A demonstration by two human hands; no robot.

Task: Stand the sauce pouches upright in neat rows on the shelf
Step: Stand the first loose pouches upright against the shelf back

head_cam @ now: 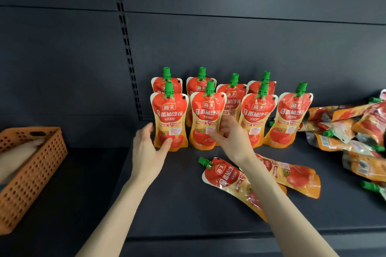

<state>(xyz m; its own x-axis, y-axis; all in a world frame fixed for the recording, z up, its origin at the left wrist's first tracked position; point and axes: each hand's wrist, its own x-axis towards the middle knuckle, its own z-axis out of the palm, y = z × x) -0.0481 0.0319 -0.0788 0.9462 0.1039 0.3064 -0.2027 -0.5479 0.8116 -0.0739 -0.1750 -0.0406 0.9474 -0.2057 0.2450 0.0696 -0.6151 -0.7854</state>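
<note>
The right hand (229,137) has its fingers curled, thumb on the right edge of the second pouch (205,121), pinching it low down. The left hand (146,148) lies loose and open against the left pouch (170,119), thumb on its lower front and fingers beside its left edge. Both pouches stand upright in the front row, at the left end of the shelf (188,215), with two more (289,119) to the right. A back row (200,85) of four stands just behind.

The step looks like squaring these two up. It is best done by nudging at the base rather than the soft top, so the gusset sits flat, faces stay forward and the green caps (210,87) line up. The row has a gap right of the second pouch, which wants closing or filling.

Two pouches (225,175) lie flat in front and a heap (355,131) waits at the right, so much is left. An orange basket (31,162) sits at the left.

Each label reads 海天 in a red badge, with 番茄沙司 in large white characters below; the smaller print is too fine to read.
</note>
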